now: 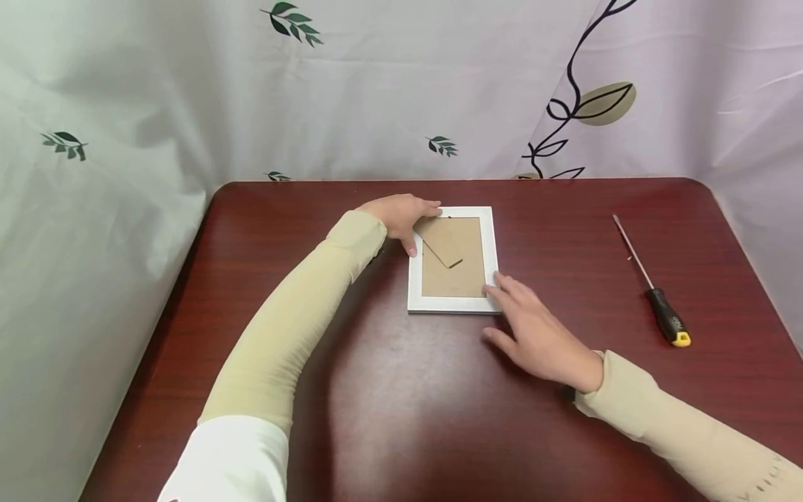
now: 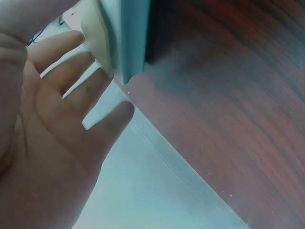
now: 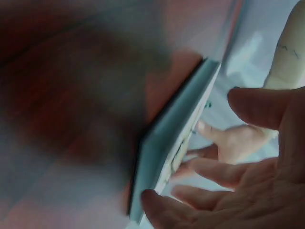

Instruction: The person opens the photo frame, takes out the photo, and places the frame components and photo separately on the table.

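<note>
A white picture frame (image 1: pixel 453 305) lies on the table with its tan backing board (image 1: pixel 439 282) facing up. A tan flap with a dark-tipped end, like a stand leg, lies slanted on the board. My left hand (image 1: pixel 399 215) rests at the frame's upper left corner, fingers over the top edge and thumb at the left side. In the left wrist view its extended fingers overlap the flap's raised edge (image 2: pixel 97 38). My right hand (image 1: pixel 539 335) lies relaxed at the lower right corner, fingertips at the rim and thumb apart from it.
A screwdriver (image 1: pixel 661 314) with a black and yellow handle lies at the right of the dark red wooden table (image 1: pixel 389 418). Behind the table's far edge hangs a pale curtain (image 1: pixel 376 90) with leaf prints.
</note>
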Motion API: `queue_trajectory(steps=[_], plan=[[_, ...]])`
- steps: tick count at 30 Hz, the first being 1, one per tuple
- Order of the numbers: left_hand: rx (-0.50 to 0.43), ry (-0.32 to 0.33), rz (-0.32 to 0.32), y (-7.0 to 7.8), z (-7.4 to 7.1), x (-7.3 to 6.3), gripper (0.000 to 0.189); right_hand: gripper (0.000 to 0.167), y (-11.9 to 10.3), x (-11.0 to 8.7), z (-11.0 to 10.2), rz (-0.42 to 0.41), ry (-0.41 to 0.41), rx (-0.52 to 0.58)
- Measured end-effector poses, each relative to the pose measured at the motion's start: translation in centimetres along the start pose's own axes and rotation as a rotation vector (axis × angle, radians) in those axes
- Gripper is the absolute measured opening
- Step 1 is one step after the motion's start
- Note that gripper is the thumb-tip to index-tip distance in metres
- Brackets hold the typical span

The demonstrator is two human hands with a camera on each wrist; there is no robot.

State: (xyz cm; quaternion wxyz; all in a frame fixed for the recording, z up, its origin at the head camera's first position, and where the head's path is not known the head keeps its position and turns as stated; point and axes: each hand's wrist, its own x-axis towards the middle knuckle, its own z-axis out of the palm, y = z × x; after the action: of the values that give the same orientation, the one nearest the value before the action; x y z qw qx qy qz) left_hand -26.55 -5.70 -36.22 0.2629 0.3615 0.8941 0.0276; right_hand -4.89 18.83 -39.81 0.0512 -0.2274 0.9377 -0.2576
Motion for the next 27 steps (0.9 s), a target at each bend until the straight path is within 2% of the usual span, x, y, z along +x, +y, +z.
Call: queue_trajectory(steps=[3,7,14,18,22,27], plan=[[0.024,-0.016,-0.004,0.2,0.1,0.2,0.095,0.065,-0.4,0.2,0.6,-0.003,-0.036,-0.066],[0.027,0.007,-0.001,-0.1,0.3,0.1,0.095,0.063,-0.5,0.3,0.8,0.006,-0.027,-0.125],[0.026,0.053,0.019,-0.4,1.0,-0.8,0.097,0.055,0.0,0.8,0.5,0.015,0.004,-0.155],[0.049,0.070,0.001,-0.1,1.3,-1.5,0.094,0.051,0.5,1.0,0.3,0.036,0.009,-0.161],[0.072,0.110,-0.035,0.2,1.4,-2.3,0.085,0.047,1.0,1.4,0.0,0.067,0.003,-0.166],[0.101,0.178,-0.035,0.3,2.1,-2.9,0.072,0.045,1.7,1.9,-0.6,0.098,0.001,-0.170]])
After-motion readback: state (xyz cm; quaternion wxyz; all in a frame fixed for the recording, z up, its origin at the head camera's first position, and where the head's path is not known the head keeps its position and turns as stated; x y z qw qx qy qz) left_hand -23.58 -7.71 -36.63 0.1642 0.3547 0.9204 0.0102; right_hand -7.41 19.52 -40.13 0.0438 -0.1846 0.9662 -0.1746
